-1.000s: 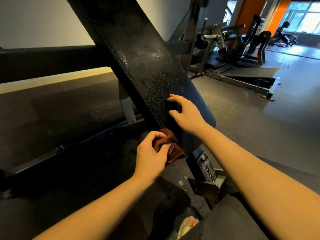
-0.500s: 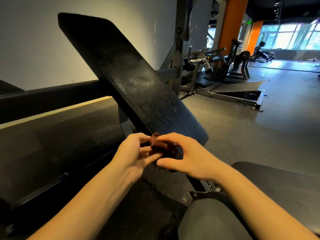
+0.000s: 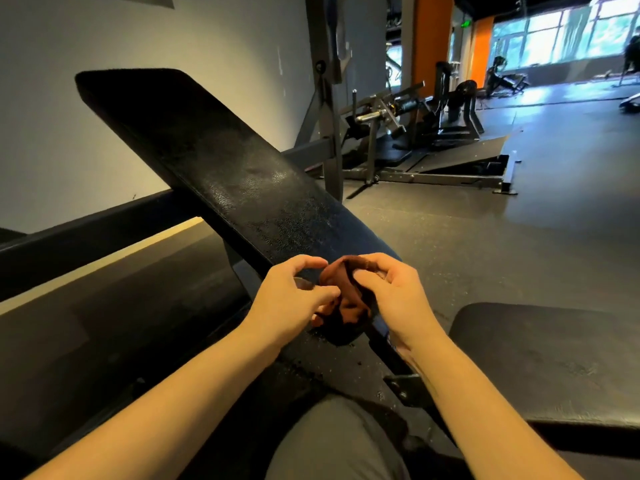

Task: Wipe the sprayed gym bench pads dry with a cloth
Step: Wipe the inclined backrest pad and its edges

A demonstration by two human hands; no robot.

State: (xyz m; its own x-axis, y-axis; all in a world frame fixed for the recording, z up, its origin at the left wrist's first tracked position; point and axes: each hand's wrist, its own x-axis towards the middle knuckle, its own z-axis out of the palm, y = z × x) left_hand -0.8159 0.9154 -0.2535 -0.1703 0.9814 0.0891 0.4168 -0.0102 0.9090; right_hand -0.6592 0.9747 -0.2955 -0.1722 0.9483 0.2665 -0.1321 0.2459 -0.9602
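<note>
I am bunching the cloth [image 3: 348, 303], left hand [image 3: 291, 299] and right hand [image 3: 394, 292] both gripping it; next, I judge, pressing it flat against the inclined pad [image 3: 235, 188].

Ahead of us, a grey steel upright [image 3: 329, 109] against the pale wall [image 3: 156, 39] | a weight machine [image 3: 426, 123] on dark rubber floor [image 3: 502, 244] | orange pillar [image 3: 433, 39], bright windows [image 3: 554, 36] beyond

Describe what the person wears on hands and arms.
The left hand and right hand are bare: no gloves, rings, watch or bands show. The left forearm and right forearm are uncovered to the frame edge, no sleeves in view. A grey trouser leg shows below.
</note>
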